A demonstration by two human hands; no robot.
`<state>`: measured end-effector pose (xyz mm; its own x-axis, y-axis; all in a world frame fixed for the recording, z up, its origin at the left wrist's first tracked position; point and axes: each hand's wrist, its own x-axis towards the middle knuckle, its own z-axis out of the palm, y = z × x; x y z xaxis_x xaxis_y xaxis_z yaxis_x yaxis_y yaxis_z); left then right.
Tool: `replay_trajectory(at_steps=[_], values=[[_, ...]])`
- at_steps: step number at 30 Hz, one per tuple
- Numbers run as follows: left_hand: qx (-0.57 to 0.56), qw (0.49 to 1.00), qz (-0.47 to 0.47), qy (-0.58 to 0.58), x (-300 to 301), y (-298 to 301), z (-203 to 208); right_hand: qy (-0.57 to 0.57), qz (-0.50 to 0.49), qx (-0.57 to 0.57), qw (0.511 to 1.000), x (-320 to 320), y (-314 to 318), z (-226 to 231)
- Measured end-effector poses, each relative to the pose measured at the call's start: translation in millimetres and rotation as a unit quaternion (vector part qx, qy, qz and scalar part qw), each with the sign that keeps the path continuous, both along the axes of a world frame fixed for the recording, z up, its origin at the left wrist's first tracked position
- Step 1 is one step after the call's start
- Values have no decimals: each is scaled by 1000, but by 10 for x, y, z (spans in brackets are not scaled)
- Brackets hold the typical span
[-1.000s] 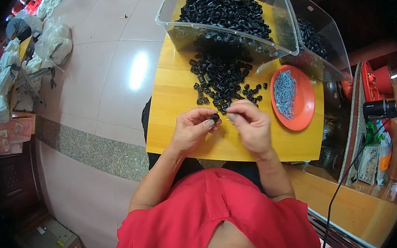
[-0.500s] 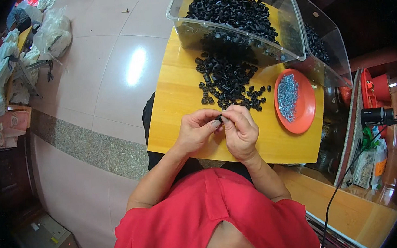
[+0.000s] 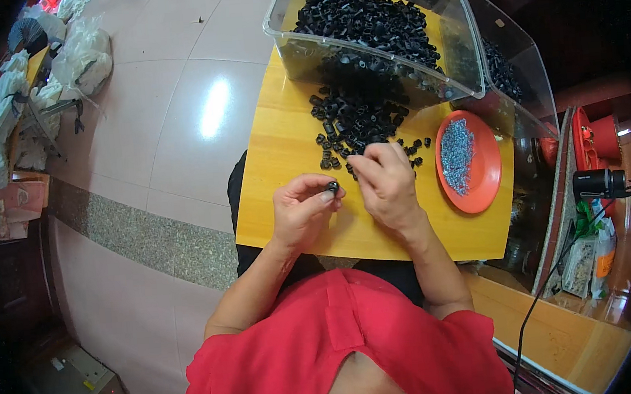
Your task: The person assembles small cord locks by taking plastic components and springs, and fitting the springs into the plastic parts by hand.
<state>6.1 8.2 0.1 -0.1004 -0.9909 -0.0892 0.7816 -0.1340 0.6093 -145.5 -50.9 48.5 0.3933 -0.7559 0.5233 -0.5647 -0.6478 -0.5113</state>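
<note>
Between the thumb and fingers of my left hand (image 3: 302,211) is a small round black plastic part (image 3: 332,187), its dark end facing up. My right hand (image 3: 387,184) is apart from it, to the right, over the near edge of a heap of loose black plastic parts (image 3: 357,116). Its thumb and fingertips are pressed together; whether anything is between them is hidden. To the right of that hand, an orange-red oval plate (image 3: 486,157) carries a pile of small shiny silvery-blue metal pieces (image 3: 458,155).
A clear plastic bin (image 3: 377,36) full of black parts stands at the far side of the yellow table (image 3: 271,193). Another clear bin (image 3: 536,83) adjoins it on the right. A black cylindrical device (image 3: 600,184) with cables sits at right. White bags (image 3: 83,63) lie on the floor at far left.
My hands were together at the black part; now they are apart. The right hand has moved away toward the heap, while the left has drawn slightly left with the part.
</note>
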Motion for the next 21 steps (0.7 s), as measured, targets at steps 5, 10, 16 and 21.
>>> replay_trajectory(at_steps=[5, 10, 16, 21], values=[[47, 996, 35, 65, 46, -51, 9, 177, 44, -44, 982, 119, -132, 13], [78, 996, 22, 45, 38, -63, 7, 224, 55, -46, 972, 124, -198, -53], [59, 998, 8, 19, 13, -60, -12, -47, 31, 155, 986, -21, -81, 78], [33, 998, -34, -29, 7, -64, 39, -282, 31, 475, 833, -172, 127, 207]])
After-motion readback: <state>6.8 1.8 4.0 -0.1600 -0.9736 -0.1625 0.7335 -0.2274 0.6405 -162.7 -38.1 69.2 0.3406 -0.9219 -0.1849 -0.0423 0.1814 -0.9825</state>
